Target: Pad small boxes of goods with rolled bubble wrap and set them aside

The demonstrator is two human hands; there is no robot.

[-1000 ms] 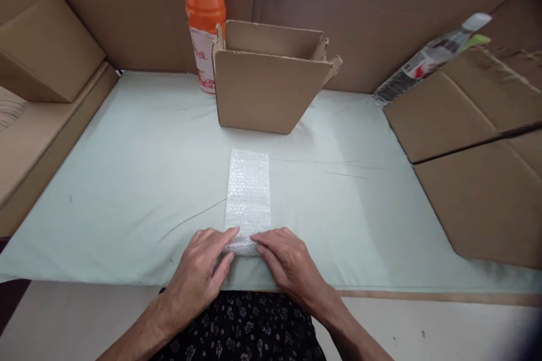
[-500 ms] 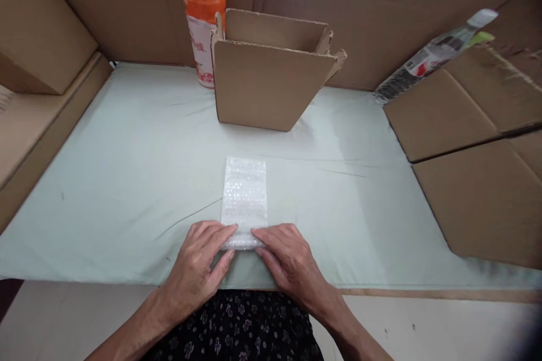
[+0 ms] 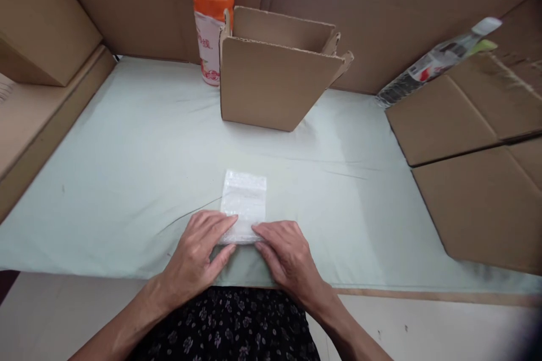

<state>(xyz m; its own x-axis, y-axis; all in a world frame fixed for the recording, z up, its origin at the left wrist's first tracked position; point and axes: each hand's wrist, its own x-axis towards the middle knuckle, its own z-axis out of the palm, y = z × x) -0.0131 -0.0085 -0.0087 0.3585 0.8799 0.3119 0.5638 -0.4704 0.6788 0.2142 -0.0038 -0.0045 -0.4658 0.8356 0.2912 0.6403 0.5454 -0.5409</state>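
A small white, semi-clear piece of bubble wrap (image 3: 244, 198) lies flat on the pale green cloth near the table's front edge. Its near end is folded or rolled over into a thicker edge. My left hand (image 3: 201, 248) grips the left side of that edge, thumb in front and fingers on top. On the right side, my right hand (image 3: 285, 251) holds the same edge in a like pinch. Whether anything is wrapped inside the fold, I cannot tell.
Behind the wrap stands an open cardboard box (image 3: 275, 82). An orange bottle (image 3: 212, 22) with a white label is to its left. A clear plastic bottle (image 3: 440, 62) leans at the back right beside stacked cardboard boxes (image 3: 483, 197). More cardboard (image 3: 46, 22) stands at the left.
The flat stretch of bubble wrap beyond my hands has become shorter, its far edge nearer to me. Both hands keep their hold on the near edge. The view has shifted slightly.
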